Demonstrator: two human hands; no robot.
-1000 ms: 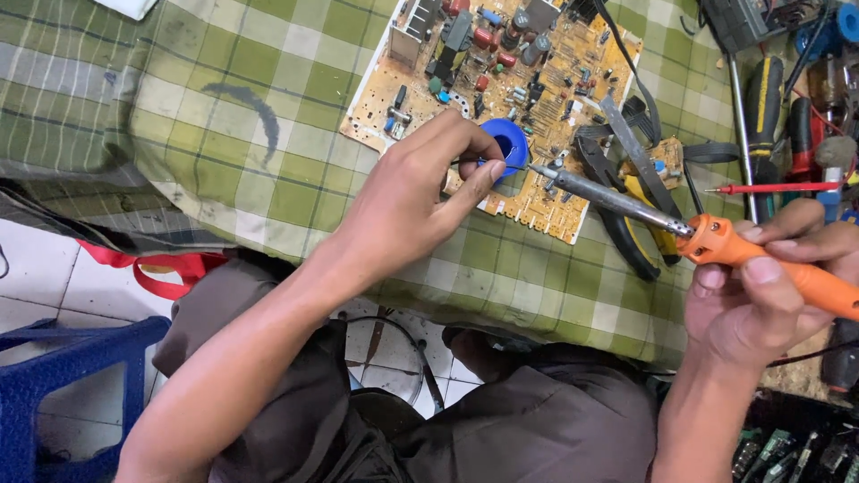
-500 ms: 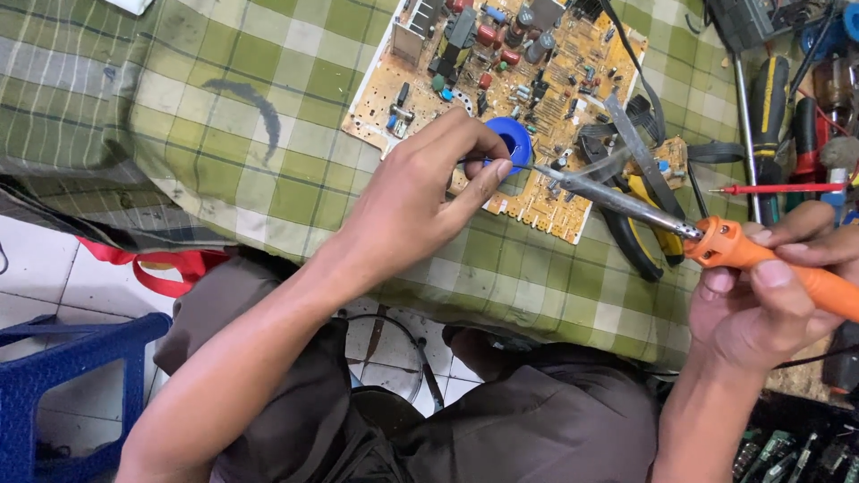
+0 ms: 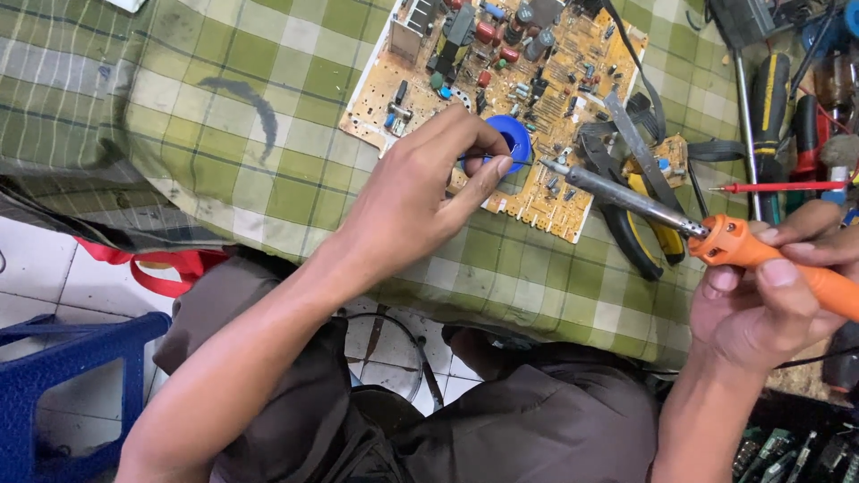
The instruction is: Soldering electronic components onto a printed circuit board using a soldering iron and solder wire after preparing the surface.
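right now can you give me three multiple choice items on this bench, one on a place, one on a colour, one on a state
1. Where is the soldering iron's tip?
A. over the circuit board
B. on the floor
C. inside the stool

2. What colour is the iron's handle?
A. green
B. orange
C. white

3. What is the left hand doing?
A. lying flat on the checked cloth
B. pinching at the blue ring
C. holding the pliers

Answers: 1 A, the tip meets the board's edge; 2 B, orange in the right hand; 3 B, fingers close beside the ring.
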